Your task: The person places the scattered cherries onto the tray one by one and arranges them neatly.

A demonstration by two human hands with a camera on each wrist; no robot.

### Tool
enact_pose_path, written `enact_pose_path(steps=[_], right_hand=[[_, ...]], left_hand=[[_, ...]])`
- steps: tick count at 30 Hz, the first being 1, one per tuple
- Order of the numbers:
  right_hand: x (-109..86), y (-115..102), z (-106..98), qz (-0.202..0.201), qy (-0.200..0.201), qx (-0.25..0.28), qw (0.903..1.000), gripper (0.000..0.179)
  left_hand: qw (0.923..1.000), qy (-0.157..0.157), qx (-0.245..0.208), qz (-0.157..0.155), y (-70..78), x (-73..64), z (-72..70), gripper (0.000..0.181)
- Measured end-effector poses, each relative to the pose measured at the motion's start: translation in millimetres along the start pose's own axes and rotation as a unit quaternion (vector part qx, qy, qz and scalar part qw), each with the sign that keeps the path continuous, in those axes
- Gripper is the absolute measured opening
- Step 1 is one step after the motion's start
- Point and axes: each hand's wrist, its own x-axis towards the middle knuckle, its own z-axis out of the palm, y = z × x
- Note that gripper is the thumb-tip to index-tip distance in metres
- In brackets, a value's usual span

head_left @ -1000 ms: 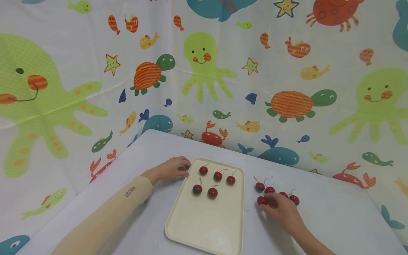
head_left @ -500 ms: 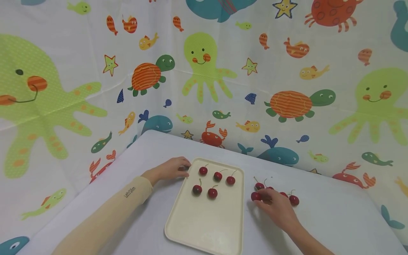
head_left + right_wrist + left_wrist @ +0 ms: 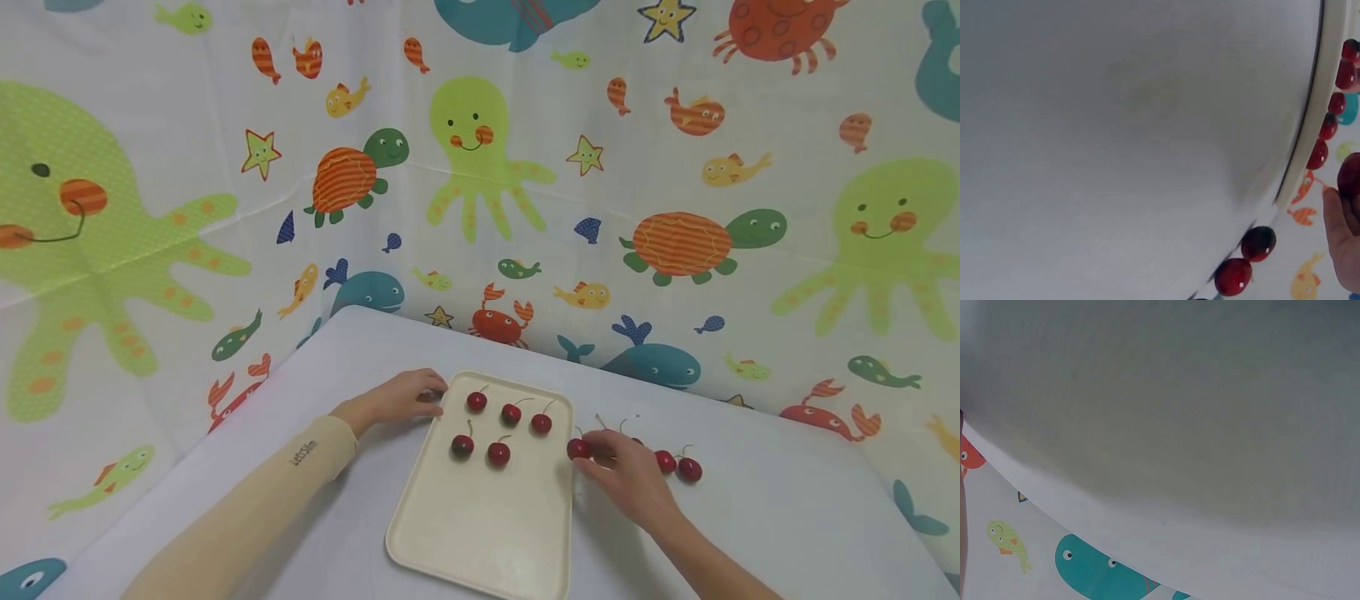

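My right hand (image 3: 626,475) pinches a dark red cherry (image 3: 578,448) between thumb and fingers, just at the right rim of a cream tray (image 3: 480,525). In the right wrist view the held cherry (image 3: 1350,175) shows at the right edge above the fingertips. Several stemmed cherries (image 3: 498,454) lie in two rows on the tray's far half. My left hand (image 3: 401,396) rests with bent, relaxed fingers against the tray's upper left edge. To the right of the tray are more cherries (image 3: 689,469), some partly hidden behind my right hand.
A white-covered table (image 3: 360,342) carries everything. Behind it hangs a cloth (image 3: 525,192) printed with sea animals. The left wrist view shows mostly the white surface (image 3: 1166,456) and part of the cloth, with neither tray nor cherries.
My right hand has taken one cherry from the group on the right, lifted it and carried it left to the tray's rim. The left hand stays in place.
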Motion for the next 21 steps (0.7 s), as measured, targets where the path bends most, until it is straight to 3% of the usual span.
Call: enact_pose_path(steps=[13,21], right_hand=[[8.7,-15.2,18.0,-0.013,-0.011,0.036,0.9992,0.038],[10.7,-20.2,32.3,-0.02,-0.026,0.03,0.999,0.035]], left_hand=[[1.0,-0.001,0.01,-0.001,-1.2,-0.1,0.1,0.041],[1.0,-0.004,0.004,-0.006,-0.8,0.1,0.2,0.042]])
